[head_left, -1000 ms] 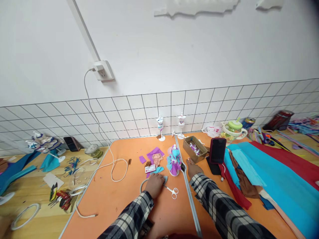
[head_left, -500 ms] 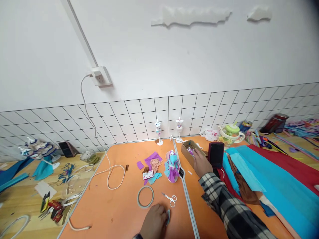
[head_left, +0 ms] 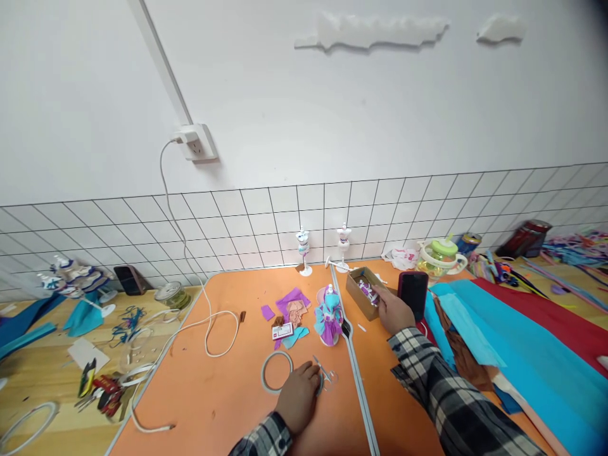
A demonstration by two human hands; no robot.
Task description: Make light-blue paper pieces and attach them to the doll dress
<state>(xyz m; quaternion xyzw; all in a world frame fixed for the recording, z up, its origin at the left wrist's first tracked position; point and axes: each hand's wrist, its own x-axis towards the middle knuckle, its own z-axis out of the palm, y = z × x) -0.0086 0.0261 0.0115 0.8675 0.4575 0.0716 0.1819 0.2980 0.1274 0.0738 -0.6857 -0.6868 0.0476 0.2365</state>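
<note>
My left hand is low over the orange table, fingers curled round a small grey-blue thing whose edge shows beside the fingertips; its kind is unclear. Just past the fingers lie small scissors, partly covered. A tape ring lies left of that hand. At the cardboard box, my right hand has its fingers bent over the right side; what they grip is hidden. White and purple bits lie in the box. A small dress form in a blue and purple dress stands between the hands.
Two white dress forms stand at the wall. Fabric scraps and a label card lie mid-table. A phone stands by the box. Blue fabric covers the right; a white cable runs left.
My left hand has moved forward to the scissors, with the small grey-blue thing. My right hand has drawn back slightly to the right, showing more of the box's contents.
</note>
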